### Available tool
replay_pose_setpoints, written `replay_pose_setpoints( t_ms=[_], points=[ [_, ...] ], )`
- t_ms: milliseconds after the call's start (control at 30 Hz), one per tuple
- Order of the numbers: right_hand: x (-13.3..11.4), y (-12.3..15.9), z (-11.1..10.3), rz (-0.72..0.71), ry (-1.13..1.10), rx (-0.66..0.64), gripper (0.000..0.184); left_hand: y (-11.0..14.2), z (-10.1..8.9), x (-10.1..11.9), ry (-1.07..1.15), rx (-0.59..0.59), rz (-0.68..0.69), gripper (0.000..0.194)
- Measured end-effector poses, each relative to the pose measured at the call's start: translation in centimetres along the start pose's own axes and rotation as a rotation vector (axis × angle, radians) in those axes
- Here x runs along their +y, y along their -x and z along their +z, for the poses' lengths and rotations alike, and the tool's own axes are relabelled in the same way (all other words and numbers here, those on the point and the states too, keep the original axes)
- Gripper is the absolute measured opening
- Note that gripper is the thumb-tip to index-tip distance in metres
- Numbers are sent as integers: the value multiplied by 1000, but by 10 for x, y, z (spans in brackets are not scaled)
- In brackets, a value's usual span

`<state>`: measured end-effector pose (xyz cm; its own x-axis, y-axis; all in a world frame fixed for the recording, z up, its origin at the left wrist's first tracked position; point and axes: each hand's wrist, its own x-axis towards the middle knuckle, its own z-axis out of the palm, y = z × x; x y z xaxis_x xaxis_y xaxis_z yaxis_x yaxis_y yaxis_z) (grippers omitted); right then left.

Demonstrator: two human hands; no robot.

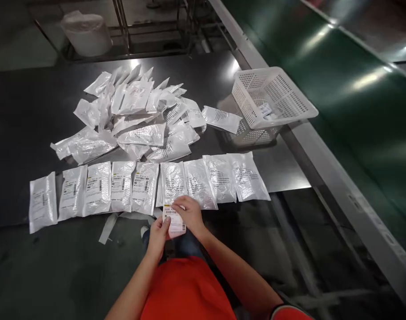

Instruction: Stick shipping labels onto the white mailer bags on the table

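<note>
A white printed shipping label [175,226], perhaps the top of a small stack, is held at the table's front edge. My left hand [158,234] is closed on its left side, with the thumb on top. At its upper right corner, my right hand [190,214] pinches with the fingertips. Just behind lies a row of white bubble mailers. Those on the left carry labels, such as this labelled mailer [145,189]. On the right the mailers show only printed text, such as this plain mailer [249,178]; the one nearest my hands [174,180] is partly covered by another mailer.
Beyond the row is a heaped pile of white mailers [136,100] on the dark metal table [29,120]. A white perforated basket [272,95] with a few small items stands at the right. A green conveyor belt [323,89] runs alongside. Behind the table stands a white bin [86,33].
</note>
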<state>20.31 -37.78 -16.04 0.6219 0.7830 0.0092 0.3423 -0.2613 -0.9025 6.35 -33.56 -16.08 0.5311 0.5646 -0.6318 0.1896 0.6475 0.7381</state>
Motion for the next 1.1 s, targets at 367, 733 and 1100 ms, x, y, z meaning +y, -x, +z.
replay_pose_setpoints(
  t_ms=[367, 733, 1100],
  points=[
    [76, -127, 32, -119, 538, 75, 29, 35, -2, -110, -60, 143, -167, 58],
    [78, -88, 62, -393, 802, -339, 65, 113, -55, -90, -394, 225, -1, 47],
    [-17, -18, 44, 301, -418, -567, 59, 94, -64, -39, -336, -113, 210, 47]
  ],
)
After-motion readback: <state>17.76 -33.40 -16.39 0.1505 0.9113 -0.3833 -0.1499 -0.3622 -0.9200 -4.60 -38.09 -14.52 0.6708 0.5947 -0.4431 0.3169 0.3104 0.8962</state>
